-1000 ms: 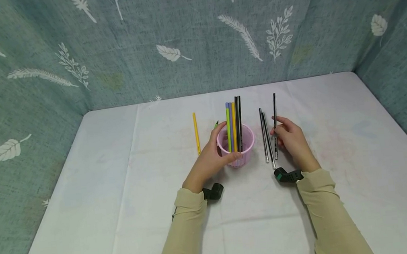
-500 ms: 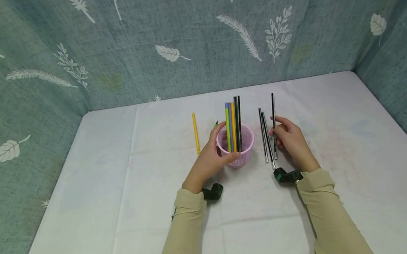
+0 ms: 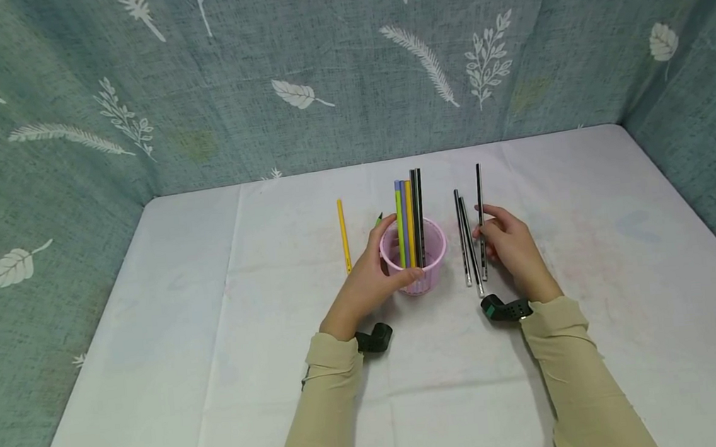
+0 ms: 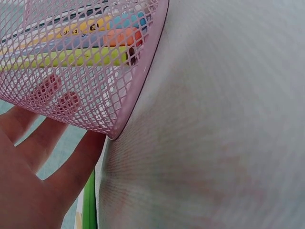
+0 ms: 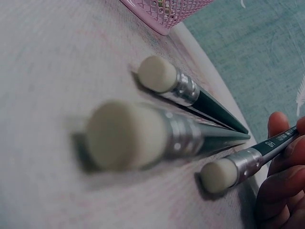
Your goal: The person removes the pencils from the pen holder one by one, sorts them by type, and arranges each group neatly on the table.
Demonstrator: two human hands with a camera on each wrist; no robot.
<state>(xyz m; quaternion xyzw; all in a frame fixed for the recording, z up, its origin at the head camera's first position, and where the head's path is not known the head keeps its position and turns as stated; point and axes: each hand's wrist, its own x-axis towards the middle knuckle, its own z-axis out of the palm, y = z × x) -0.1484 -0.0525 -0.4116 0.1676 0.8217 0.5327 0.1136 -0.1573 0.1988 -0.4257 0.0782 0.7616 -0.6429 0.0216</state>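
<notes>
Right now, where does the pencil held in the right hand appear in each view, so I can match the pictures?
Head: right of centre, the black pencil pinched in the right hand.
Left wrist: not in it.
Right wrist: lower right, the black pencil slanting out of that hand.
Shared landmark: the pink mesh cup, near the centre in head, upper left in left wrist, top edge in right wrist.

A grey-green curtain (image 3: 357, 135) hangs beyond the far edge of the table (image 3: 123, 386) and along its left and right sides, printed with white leaves (image 3: 294, 93), fronds (image 3: 422, 60) and sprigs (image 3: 488, 59). The table's white covering shows a long crease at left and faint pinkish patches at right.
</notes>
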